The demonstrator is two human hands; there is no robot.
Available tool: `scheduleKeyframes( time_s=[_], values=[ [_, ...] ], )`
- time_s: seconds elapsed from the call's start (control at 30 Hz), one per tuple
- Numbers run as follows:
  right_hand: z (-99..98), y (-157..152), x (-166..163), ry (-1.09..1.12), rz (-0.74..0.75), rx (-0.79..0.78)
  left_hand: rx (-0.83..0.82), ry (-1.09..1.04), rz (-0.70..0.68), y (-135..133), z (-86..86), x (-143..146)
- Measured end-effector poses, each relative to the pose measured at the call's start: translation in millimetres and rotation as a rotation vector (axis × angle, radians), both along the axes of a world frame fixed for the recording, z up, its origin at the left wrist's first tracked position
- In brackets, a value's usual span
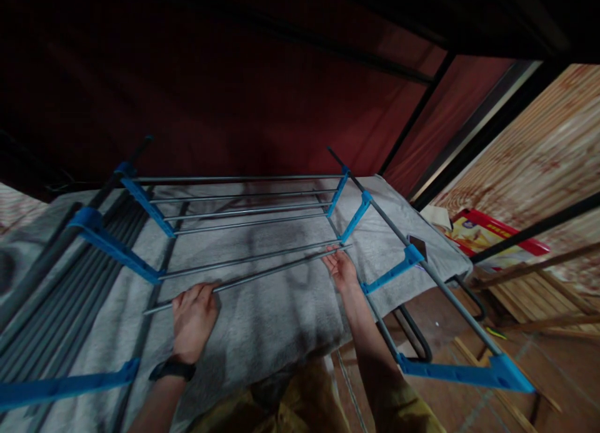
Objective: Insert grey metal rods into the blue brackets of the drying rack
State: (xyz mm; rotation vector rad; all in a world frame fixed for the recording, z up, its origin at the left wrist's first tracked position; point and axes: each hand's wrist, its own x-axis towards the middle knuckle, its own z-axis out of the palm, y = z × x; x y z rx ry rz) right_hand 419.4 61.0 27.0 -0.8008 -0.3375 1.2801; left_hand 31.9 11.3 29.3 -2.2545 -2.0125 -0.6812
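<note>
A thin grey metal rod (267, 273) lies crosswise in front of me, slightly tilted up to the right. My left hand (194, 313) is closed over it near its left end. Near the other end, my right hand (342, 270) has its fingers under and around the same rod. Around my hands stands a rack frame of grey tubes with several blue plastic brackets. Closest to my right hand are a blue bracket (354, 219) and another blue bracket (389, 277). Several fixed crossbars, such as one crossbar (248, 258), span the frame beyond the rod.
Beneath the frame is a grey cloth-covered surface (281, 320). A bundle of loose grey tubes (84, 277) lies at the left. A phone (417, 247) rests by the right side tube. Dark red fabric (234, 95) hangs behind; a red-and-yellow box (492, 236) sits at the right.
</note>
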Motion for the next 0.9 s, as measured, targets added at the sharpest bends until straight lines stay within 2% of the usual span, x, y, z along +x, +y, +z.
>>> scheduleKeyframes(
  time_s=[0.1,0.3,0.47,0.57,0.7,0.83,0.9],
  values=[
    [1.9,0,2,0.001,-0.027,-0.006,0.027,-0.001,0.054,-2,-5.0,-5],
    [3.5,-1,10,-0.007,-0.089,-0.053,0.072,-0.018,0.278,-7,-3.9,-13],
    [1.0,-7,15,-0.024,-0.121,-0.102,0.132,-0.237,0.458,-2,-3.7,-22],
    [-3.6,-12,15,-0.024,-0.121,-0.141,0.181,-0.486,0.547,8,-9.0,-28],
    [-13.7,-18,15,-0.018,-0.096,-0.142,0.256,-1.019,0.606,20,-14.3,-26],
    [-24.4,-22,14,-0.004,-0.110,-0.157,0.356,-1.525,0.559,25,-7.1,-16],
    [-28.2,-23,12,-0.016,-0.111,-0.177,0.359,-1.702,0.533,24,1.0,-12]
  ],
)
